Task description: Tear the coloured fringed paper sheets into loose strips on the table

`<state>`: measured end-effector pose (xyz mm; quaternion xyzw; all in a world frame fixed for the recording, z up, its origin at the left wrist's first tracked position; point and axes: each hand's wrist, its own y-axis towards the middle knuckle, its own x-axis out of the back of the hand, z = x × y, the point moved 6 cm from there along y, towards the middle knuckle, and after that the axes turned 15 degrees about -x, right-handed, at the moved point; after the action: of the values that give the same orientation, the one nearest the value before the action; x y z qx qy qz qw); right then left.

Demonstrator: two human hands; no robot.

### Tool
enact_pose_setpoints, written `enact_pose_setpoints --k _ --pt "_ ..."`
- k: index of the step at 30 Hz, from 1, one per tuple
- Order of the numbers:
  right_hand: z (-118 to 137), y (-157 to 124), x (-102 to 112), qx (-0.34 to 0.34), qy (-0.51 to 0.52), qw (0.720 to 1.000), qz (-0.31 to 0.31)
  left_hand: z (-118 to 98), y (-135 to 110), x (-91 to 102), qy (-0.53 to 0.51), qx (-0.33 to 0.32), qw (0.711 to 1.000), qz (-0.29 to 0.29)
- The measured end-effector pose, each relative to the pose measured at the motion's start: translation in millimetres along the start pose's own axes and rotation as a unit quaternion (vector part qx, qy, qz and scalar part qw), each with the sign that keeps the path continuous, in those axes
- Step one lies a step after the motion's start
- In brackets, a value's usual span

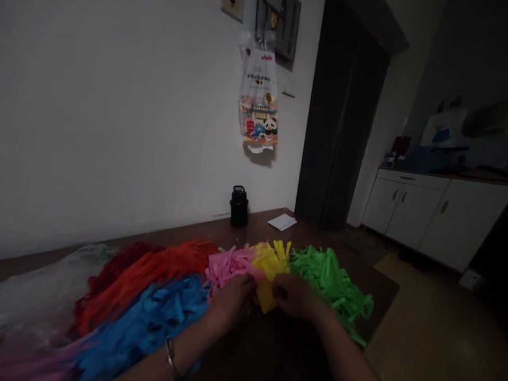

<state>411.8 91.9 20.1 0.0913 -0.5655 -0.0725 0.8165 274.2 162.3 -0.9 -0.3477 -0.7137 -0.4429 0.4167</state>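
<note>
A yellow fringed piece [266,296], of paper or thin cloth, is stretched between my two hands over the table. My left hand [234,299], with a bracelet on its wrist, is closed at the yellow piece's left edge, close to pink strips. On the opposite edge, my right hand [296,296] pinches the same piece. Behind my left hand lies a heap of pink strips [226,267]. Green strips [327,278] spread to the right of my right hand, and blue strips [154,317] lie beyond my left forearm. The fingertips are dark and partly hidden.
Red strips [159,270] and a clear plastic bag [51,286] lie at the left of the brown table [381,296]. At the back stand a black bottle [238,209] and a white sheet [282,221]. A tissue bag [260,100] hangs on the wall.
</note>
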Motion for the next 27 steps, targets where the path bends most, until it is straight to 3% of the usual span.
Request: enact_pose_setpoints --k 6,12,20,27 --pt "-3.7 2.3 -0.9 -0.055 0.003 0.998 0.023 40.2 2.1 -2.4 0.049 0.080 0.995 -0.015" --pt "0.5 9.3 -16.0 -0.125 -0.030 0.992 0.021 40.7 -0.3 -2.8 0.061 0.082 0.994 0.031" --pt "5.8 11.7 -26.5 -0.154 -0.058 0.986 0.030 13.4 17.7 6.2 0.116 -0.019 0.993 0.027" --pt "3.3 11.0 -20.3 -0.145 -0.046 0.988 0.032 14.3 32.5 -2.1 0.133 -0.093 0.985 0.066"
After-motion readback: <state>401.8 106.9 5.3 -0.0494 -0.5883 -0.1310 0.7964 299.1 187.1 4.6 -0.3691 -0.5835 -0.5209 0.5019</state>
